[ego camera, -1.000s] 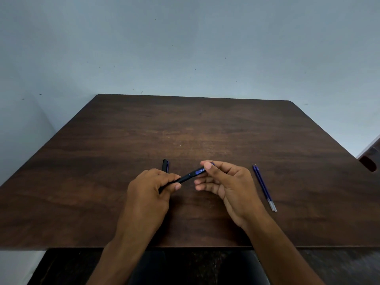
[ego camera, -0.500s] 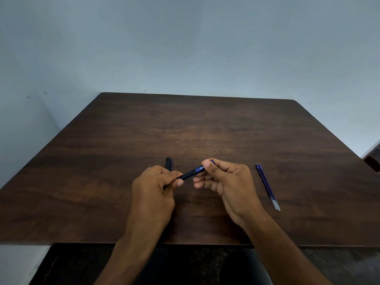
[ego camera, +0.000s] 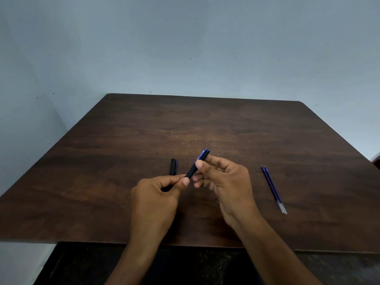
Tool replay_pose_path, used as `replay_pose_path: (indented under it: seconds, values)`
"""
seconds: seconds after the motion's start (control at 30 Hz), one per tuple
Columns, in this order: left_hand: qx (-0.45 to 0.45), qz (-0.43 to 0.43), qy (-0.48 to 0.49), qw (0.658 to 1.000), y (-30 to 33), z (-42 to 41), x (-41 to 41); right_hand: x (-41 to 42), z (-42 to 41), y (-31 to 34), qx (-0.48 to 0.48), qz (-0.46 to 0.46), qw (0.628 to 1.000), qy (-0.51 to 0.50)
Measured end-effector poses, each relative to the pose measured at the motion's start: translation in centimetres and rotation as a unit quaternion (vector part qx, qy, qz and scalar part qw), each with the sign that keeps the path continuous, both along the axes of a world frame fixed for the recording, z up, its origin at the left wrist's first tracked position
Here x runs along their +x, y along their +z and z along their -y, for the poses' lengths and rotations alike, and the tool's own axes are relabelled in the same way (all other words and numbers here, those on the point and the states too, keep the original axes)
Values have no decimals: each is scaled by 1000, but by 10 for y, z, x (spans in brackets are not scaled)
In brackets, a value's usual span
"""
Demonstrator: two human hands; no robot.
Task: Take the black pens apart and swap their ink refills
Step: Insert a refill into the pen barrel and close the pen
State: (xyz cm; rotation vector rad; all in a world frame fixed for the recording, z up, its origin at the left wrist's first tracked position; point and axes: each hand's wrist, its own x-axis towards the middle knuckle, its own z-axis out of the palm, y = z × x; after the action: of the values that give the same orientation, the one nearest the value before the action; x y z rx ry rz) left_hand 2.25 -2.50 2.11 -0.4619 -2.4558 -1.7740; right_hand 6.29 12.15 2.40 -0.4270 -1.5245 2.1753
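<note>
both hands (ego camera: 205, 182) have tilted the black pen (ego camera: 199, 162) steeper, far end raised.

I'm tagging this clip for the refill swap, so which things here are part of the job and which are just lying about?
Part of the job:
- pen, gripped by left hand and right hand
- second black pen piece lying on the table
- two blue refills, side by side at the right

Just there:
- table
- wall
</note>
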Motion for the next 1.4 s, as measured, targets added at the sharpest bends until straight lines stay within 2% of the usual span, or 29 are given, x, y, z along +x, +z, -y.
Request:
replay_pose_path:
  seconds: [0.1, 0.2, 0.3, 0.4, 0.5, 0.7, 0.93, 1.23, 1.4]
  values:
    - [14, 22, -6, 1000, 0, 1, -2, -6, 4, -2, 14, 12, 1000, -9]
    - [-2, -1, -26, 1000, 4, 2, -3, -14, 4, 1, 25, 40, 999, -6]
    - [-47, -20, -45, 998, 7, 4, -8, -25, -2, 6, 64, 91, 994, 8]
    - [-66, -7, -23, 998, 7, 11, -23, -37, -11, 12, 126, 158, 979, 25]
    - [-75, -22, 34, 996, 5, 14, -42, -47, -12, 13, 216, 234, 947, 35]
    - [-145, 57, 46, 987, -5, 1, -66, -74, 0, 14, 352, 386, 850, 63]
    - [-153, 95, 35, 983, -11, -10, -74, -87, 3, 1, 430, 420, 796, 65]
    - [-153, 119, 33, 981, -18, -16, -78, -83, 3, 5, 384, 421, 818, 79]
    - [-146, 113, 28, 982, -20, -14, -79, -72, 3, 19, 394, 416, 814, 99]
